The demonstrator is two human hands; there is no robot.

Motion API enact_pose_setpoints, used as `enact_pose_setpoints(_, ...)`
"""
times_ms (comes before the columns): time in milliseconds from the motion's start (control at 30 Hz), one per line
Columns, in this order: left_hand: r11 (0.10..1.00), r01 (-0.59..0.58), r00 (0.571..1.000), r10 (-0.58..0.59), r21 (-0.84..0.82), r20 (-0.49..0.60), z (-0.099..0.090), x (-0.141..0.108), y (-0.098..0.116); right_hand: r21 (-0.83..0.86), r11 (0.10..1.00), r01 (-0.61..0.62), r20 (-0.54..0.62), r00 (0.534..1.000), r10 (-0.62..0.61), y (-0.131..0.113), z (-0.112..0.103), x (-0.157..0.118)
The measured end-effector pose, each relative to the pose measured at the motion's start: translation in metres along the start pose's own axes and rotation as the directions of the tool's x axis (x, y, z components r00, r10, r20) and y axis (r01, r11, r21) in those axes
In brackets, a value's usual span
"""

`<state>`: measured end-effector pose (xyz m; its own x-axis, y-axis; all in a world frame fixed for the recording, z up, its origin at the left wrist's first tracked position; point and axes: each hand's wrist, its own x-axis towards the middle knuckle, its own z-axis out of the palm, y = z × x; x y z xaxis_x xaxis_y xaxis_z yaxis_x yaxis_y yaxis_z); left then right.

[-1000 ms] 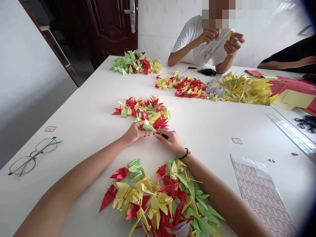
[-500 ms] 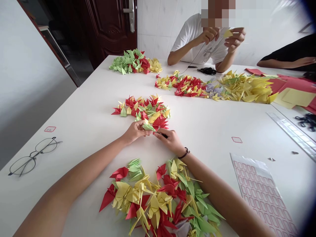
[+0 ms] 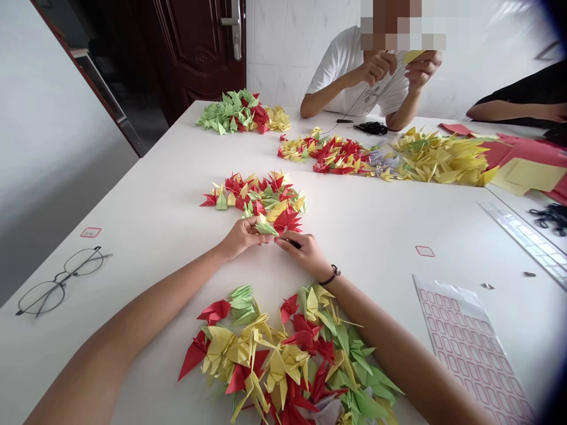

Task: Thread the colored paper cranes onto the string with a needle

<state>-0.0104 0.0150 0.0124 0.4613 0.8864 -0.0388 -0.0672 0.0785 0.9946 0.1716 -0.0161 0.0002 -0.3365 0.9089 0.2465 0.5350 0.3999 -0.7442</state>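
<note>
My left hand (image 3: pixel 243 237) pinches a small green paper crane (image 3: pixel 266 228) at the near edge of a mixed pile of red, yellow and green origami cranes (image 3: pixel 252 198). My right hand (image 3: pixel 305 255) meets the crane from the right, its fingers closed on a small black object (image 3: pixel 295 243), too small to identify. A larger pile of paper cranes (image 3: pixel 287 360) lies under and between my forearms, not touching my hands.
A co-worker (image 3: pixel 363 77) across the white table (image 3: pixel 376 230) holds a yellow paper piece, with a black thread nearby. More crane piles (image 3: pixel 336 154) lie farther back. Glasses (image 3: pixel 59 289) lie left; a sticker sheet (image 3: pixel 469 348) and ruler (image 3: pixel 522 239) lie right.
My hands stay almost still at the green crane. The co-worker's hands have shifted the yellow paper piece, and the whole view has moved slightly.
</note>
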Motion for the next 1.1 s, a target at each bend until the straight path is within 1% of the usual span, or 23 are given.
enact_pose_setpoints(467, 1.000, 0.002, 1.000, -0.002, 0.012, 0.000, -0.0002, -0.0004, 0.0003, 0.005, 1.000, 0.000, 0.016, 1.000, 0.000, -0.0030, -0.0014, 0.0003)
enact_pose_setpoints(1100, 0.999, -0.009, 1.000, 0.008, 0.035, 0.021, -0.0022, -0.0016, 0.0003, 0.001, 1.000, -0.003, 0.014, 1.000, 0.003, -0.0013, -0.0009, -0.0002)
